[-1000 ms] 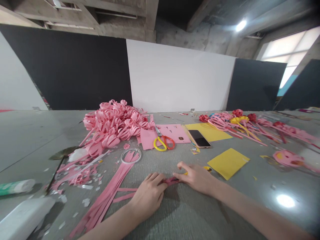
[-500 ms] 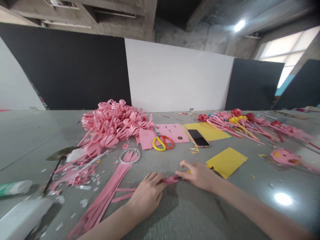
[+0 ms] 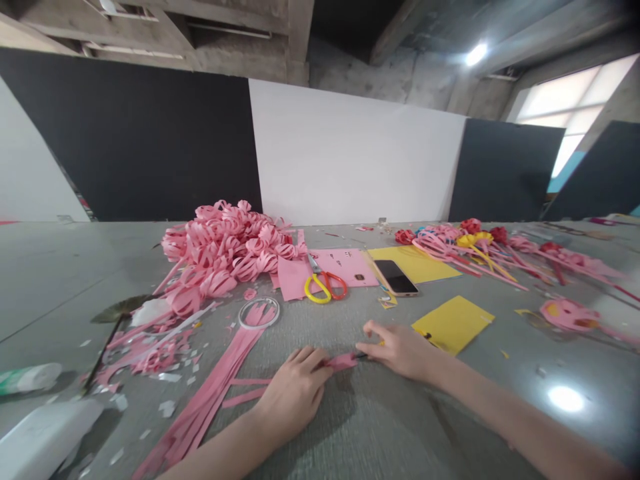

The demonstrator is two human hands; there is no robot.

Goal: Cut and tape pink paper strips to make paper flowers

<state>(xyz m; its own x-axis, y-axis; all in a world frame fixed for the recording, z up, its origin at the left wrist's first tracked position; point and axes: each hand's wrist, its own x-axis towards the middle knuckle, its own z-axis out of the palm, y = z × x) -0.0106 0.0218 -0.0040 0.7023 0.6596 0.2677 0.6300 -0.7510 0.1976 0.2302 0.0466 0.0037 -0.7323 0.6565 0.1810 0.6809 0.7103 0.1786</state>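
My left hand [image 3: 295,387] bends over the grey table, its fingers closed on pink paper strips [image 3: 343,362]. Their short ends stick out past my fingertips, while the other ends lie to the left of my hand. Just to the right, my right hand [image 3: 400,350] is curled around a slim yellow-and-black tool [image 3: 361,355], mostly hidden by my fingers. Its thin dark tip points at the ends of the strips; whether they touch I cannot tell. A bundle of long pink strips [image 3: 220,393] lies left of my hands, one end under a white ring [image 3: 241,313].
Scissors [image 3: 320,290] with yellow and red handles rest on pink sheets [image 3: 295,280]. Beyond are a phone [image 3: 397,276], yellow paper [image 3: 457,323], a heap of curled pink paper [image 3: 225,247] and paper flowers [image 3: 480,243]. A glue bottle [image 3: 30,379] and scraps lie left.
My right hand has shifted slightly right, away from the strip ends, so more of the tool's dark tip shows. My left hand stays almost where it was.
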